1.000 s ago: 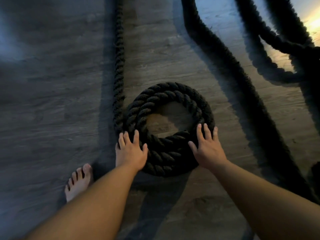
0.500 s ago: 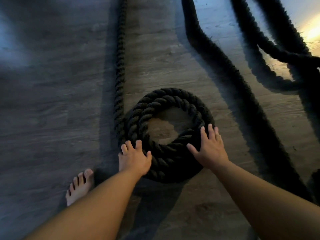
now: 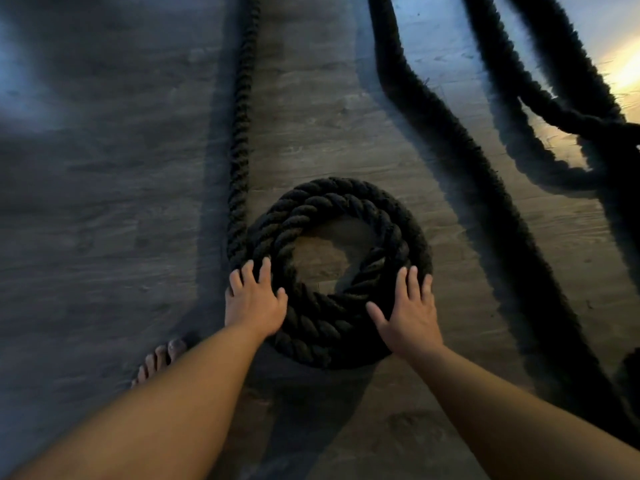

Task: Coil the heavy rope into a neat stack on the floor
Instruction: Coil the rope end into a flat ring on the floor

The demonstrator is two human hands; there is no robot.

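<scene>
A thick black twisted rope is wound into a round coil (image 3: 332, 206) of a few turns on the wooden floor (image 3: 104, 220), with a bare patch of floor in its middle. My left hand (image 3: 254, 301) lies flat on the coil's near-left edge, fingers spread. On the near-right edge rests my right hand (image 3: 407, 311), palm down and fingers apart. Neither hand is closed around the rope. From the coil's left side a straight stretch of loose rope (image 3: 242, 109) runs away to the top of the view.
More loose rope (image 3: 460, 143) snakes across the floor to the right of the coil, with further loops (image 3: 554, 109) at the upper right. My bare left foot (image 3: 159, 362) stands near the left forearm. Bright light glares at the right edge.
Both hands stay pressed on the coil's near edge. The left hand has slid slightly outward along the left side. The view has shifted a little.
</scene>
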